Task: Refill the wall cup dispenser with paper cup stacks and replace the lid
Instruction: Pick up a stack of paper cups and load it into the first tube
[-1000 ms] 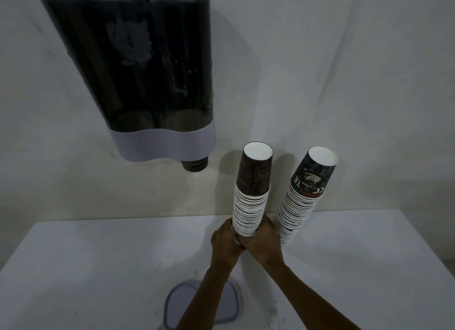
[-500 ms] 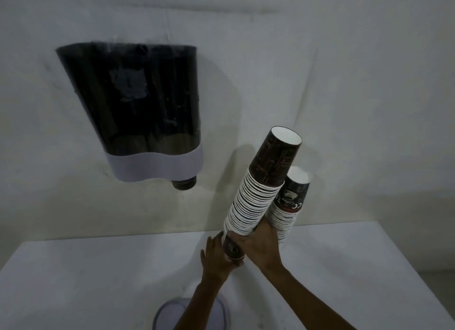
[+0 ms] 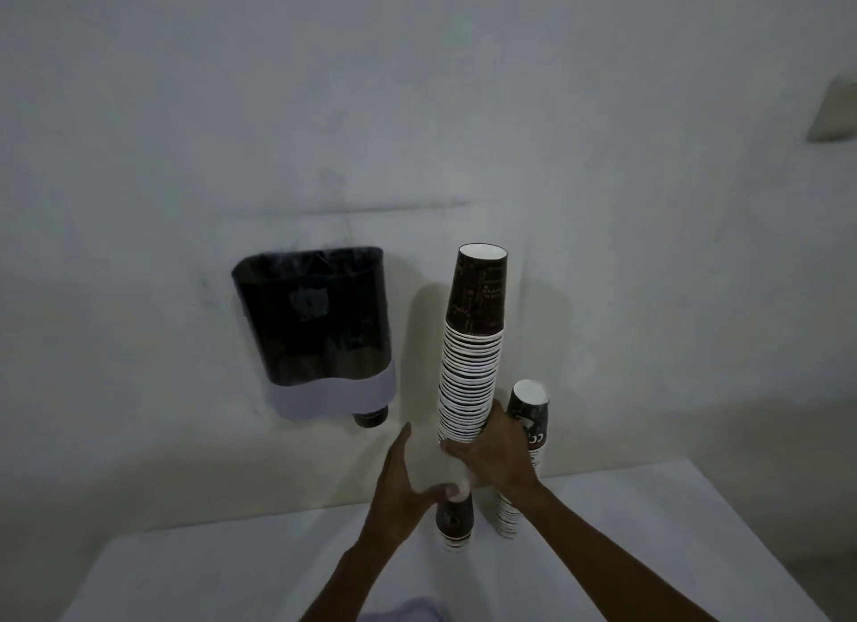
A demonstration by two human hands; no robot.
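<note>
The wall cup dispenser (image 3: 315,324) has a dark smoked body, a white base band and no lid on top; one cup (image 3: 369,418) pokes out below. My right hand (image 3: 496,454) grips the lower end of a tall upside-down paper cup stack (image 3: 473,343), held upright in the air to the right of the dispenser. My left hand (image 3: 399,487) is spread, its thumb touching the top of a short cup stack (image 3: 454,524) standing on the table. A second cup stack (image 3: 526,417) stands behind my right hand. The pale lid (image 3: 403,610) lies at the bottom edge.
The white table (image 3: 232,575) runs along the white wall, its right edge near the frame's lower right corner. A small pale fitting (image 3: 834,111) sits high on the wall at the far right.
My right hand has lifted the tall stack higher and turned it upright. A short stack has separated and stays on the table by my left hand. The view has tilted upward.
</note>
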